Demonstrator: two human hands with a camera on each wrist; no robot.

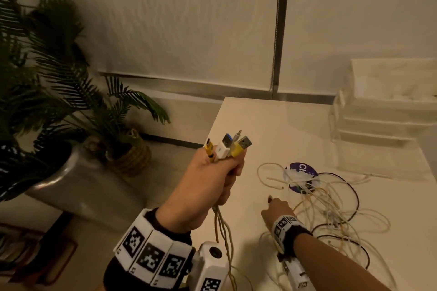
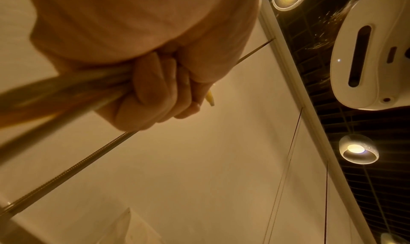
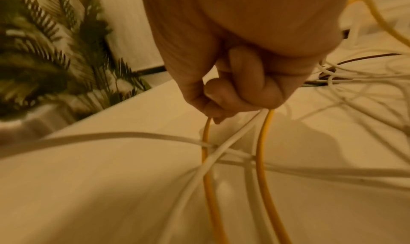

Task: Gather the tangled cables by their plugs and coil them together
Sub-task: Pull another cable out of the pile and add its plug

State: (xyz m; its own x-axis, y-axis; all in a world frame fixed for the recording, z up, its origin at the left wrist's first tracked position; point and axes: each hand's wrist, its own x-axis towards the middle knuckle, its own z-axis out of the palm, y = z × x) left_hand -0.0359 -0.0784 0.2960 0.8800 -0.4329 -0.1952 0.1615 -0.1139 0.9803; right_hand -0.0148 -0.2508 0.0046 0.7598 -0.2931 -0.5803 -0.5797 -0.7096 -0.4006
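Plugs [image 1: 227, 147] bunched upright in left hand [image 1: 208, 186], fist tight round them, raised over counter's [image 1: 248, 125] left edge. Their cables [image 1: 223, 227] hang straight down, then run right into the tangle [image 1: 331, 205] lying on counter. Right hand [image 1: 275, 210], low and just left of tangle, pinches several strands [image 3: 264, 142]. It is the nearer hand for coiling.

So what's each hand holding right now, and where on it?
The left hand grips a bundle of yellow and white cables just below their plugs. The right hand pinches yellow and white cable strands mid-length.
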